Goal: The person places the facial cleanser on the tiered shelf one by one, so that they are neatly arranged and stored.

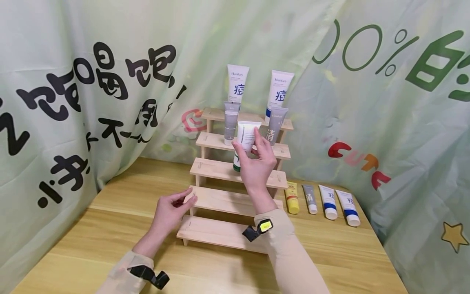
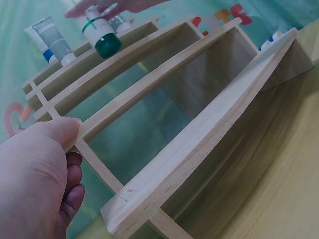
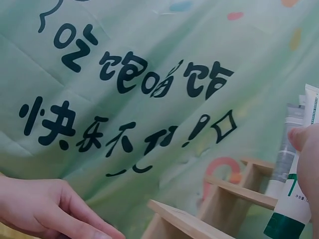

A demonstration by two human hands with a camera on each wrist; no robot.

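A stepped wooden display stand (image 1: 216, 198) rises in tiers on the table. My left hand (image 1: 169, 214) grips the left end of its second step from the bottom; in the left wrist view the thumb (image 2: 67, 130) lies on the wood with fingers curled beneath. My right hand (image 1: 258, 165) pinches a white tube (image 1: 246, 134) upright, its green cap (image 2: 108, 46) at the middle step. Whether the cap touches that step I cannot tell. Behind it, two grey tubes (image 1: 231, 122) (image 1: 276, 124) stand one step higher, and two white-and-blue tubes (image 1: 238, 83) (image 1: 280, 87) on the top.
Right of the stand, a yellow tube (image 1: 292, 198), a small grey tube (image 1: 310, 199) and two white-and-blue tubes (image 1: 328, 202) (image 1: 348, 208) lie on the wooden table (image 1: 330, 253). Printed cloth (image 1: 147, 24) hangs behind and at both sides.
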